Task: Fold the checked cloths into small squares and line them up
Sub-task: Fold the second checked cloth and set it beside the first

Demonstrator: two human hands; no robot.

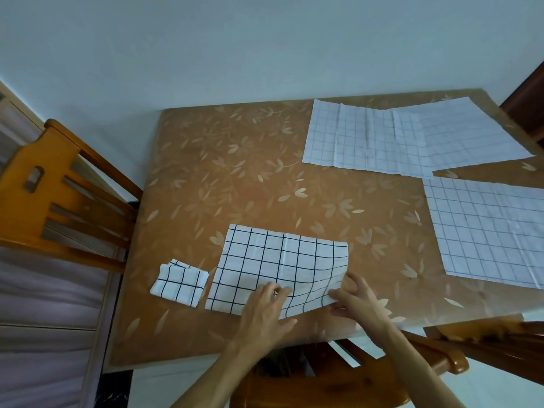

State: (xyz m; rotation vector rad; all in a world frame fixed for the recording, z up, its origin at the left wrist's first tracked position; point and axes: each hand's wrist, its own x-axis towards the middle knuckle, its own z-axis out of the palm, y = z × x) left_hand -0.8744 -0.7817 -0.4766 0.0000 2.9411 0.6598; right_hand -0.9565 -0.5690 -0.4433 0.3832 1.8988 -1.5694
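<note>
Small folded square (179,282) beside seemingly half-folded cloth (265,260)

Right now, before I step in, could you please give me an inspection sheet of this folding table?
Surface: brown leaf-patterned table.
Job's things: folded square at near left; near cloth beside it, right side lifted; far cloth and corner cloth overlapping, flat; right cloth flat.
Clutter: nothing seen.
Grippers: left hand presses flat on the near cloth; right hand pinches its right corner.
Cables: nothing seen.
Surroundings: wooden chair at left, second chair at near edge, pale wall.
</note>
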